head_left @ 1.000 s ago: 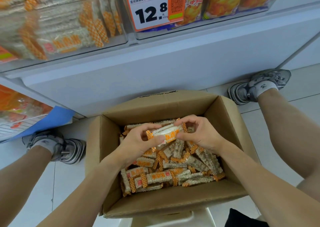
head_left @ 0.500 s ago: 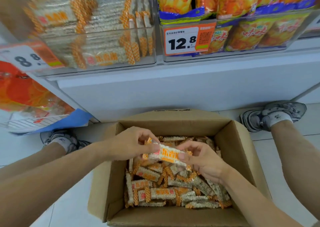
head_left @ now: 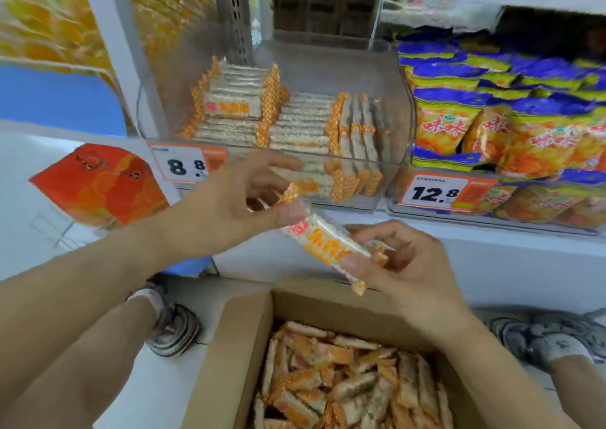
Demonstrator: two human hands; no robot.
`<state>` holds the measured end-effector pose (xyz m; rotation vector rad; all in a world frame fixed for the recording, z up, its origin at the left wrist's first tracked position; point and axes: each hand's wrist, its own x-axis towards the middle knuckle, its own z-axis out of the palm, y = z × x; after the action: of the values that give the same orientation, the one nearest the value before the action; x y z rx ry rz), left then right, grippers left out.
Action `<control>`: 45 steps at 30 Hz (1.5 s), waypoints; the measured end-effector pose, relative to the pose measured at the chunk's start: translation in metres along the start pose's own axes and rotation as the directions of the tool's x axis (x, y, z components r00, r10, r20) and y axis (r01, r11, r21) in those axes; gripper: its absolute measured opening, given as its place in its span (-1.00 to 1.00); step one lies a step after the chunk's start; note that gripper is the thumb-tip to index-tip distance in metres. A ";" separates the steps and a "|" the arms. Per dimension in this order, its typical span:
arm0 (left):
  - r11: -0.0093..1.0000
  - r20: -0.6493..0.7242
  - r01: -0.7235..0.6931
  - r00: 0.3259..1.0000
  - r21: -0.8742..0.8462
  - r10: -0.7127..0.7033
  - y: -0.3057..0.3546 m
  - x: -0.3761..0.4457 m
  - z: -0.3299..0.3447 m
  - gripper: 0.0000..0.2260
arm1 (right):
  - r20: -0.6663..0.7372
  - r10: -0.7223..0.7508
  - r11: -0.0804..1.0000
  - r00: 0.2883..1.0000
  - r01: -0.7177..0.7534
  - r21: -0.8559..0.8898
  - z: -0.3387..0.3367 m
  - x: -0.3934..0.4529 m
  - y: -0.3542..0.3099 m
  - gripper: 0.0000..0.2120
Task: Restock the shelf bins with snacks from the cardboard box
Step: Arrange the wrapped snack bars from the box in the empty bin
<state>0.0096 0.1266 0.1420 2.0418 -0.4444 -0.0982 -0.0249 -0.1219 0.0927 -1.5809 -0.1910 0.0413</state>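
A white snack bar [head_left: 323, 241] with orange print and orange checked ends hangs tilted between my two hands, above the cardboard box [head_left: 249, 337]. My left hand [head_left: 226, 205] pinches its upper left end. My right hand [head_left: 406, 268] pinches its lower right end. The bar is in front of and a little below a clear shelf bin [head_left: 398, 127] that holds stacked rows of the same bars. The box below is full of several loose bars [head_left: 347, 379] of the same kind.
To the right, a second clear bin [head_left: 436, 214] holds yellow and blue chip bags [head_left: 511, 127], with a 12.8 price tag [head_left: 439, 194]. An 8.8 price tag [head_left: 187, 166] sits under the bar bin. Red-orange packs [head_left: 98, 182] lie left. My shoes [head_left: 173, 327] flank the box.
Both hands have lifted the snack bar out of the box and up toward the clear shelf bin. My view has tilted up, so the bins fill the frame and the box sits low.
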 end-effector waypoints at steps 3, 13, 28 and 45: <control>0.979 -0.262 -0.030 0.962 0.204 0.084 -0.007 0.005 -0.021 -0.60 | -0.102 -0.179 0.977 0.978 0.165 -0.134 0.011 0.027 -0.032 -0.71; 0.761 -0.464 0.021 0.804 0.648 0.372 -0.071 0.005 -0.082 -0.84 | 0.047 -0.368 0.840 0.928 0.354 -0.411 0.066 0.142 -0.076 -0.72; 0.839 -0.528 -0.065 0.750 0.540 0.398 -0.085 0.008 -0.079 -0.80 | 0.180 -0.149 0.773 0.972 0.228 -0.592 0.144 0.250 -0.033 -0.70; 0.837 -0.542 -0.048 0.741 0.545 0.396 -0.085 0.007 -0.075 -0.80 | 0.396 -0.208 0.415 0.894 0.447 -0.792 0.130 0.254 -0.043 -0.79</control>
<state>0.0585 0.2231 0.1066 2.3304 -0.2933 0.9516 0.2016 0.0441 0.1564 -2.5579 -0.8396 -0.2248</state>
